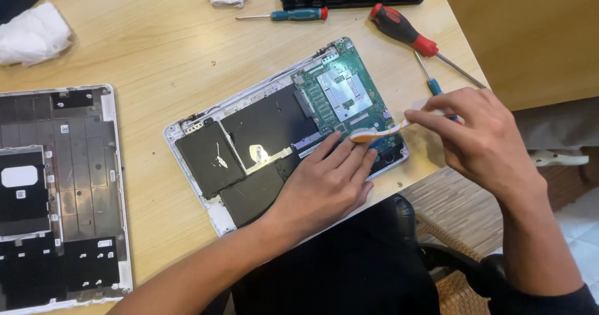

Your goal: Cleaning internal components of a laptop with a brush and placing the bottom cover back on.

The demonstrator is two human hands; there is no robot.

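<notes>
The left hand [324, 187] lies flat and open on the opened laptop [281, 134], which sits near the right edge of the table [156, 53]. The right hand [480, 137] holds an orange and white toothbrush [377, 131], its head touching the green circuit board [346, 93]. Two screwdrivers [405, 33] lie near the far edge.

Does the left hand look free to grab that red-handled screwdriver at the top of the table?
Probably not right away: the left hand lies flat on the opened laptop, and the red-handled screwdriver lies beyond the right hand holding the toothbrush.
</notes>
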